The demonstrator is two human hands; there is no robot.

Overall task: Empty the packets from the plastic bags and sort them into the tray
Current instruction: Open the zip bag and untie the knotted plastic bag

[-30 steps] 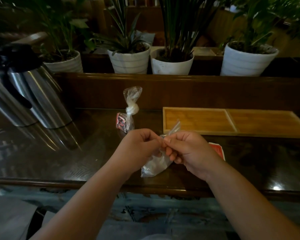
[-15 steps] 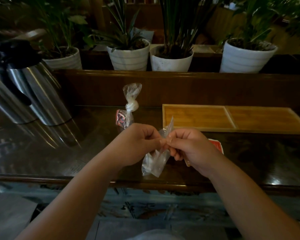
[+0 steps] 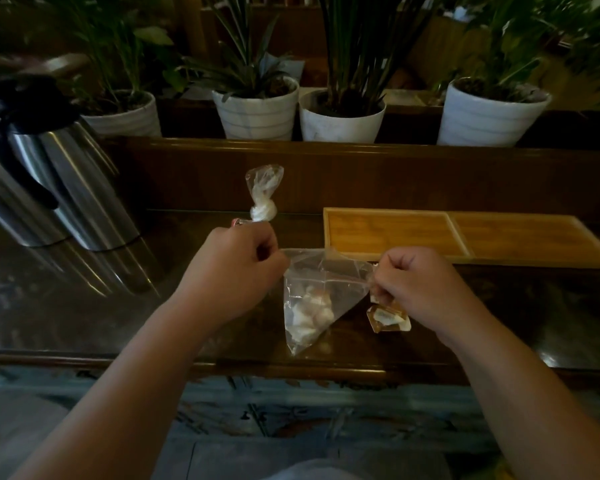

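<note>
Two hands apart now, two bags, perhaps.

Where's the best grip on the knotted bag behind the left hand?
Probably the twisted neck just above the knot of the knotted bag, pinched from above. The bag stands upright with its tail flaring upward, so the neck is narrow and exposed. The left hand hides its lower body, which likely holds the packets.
</note>
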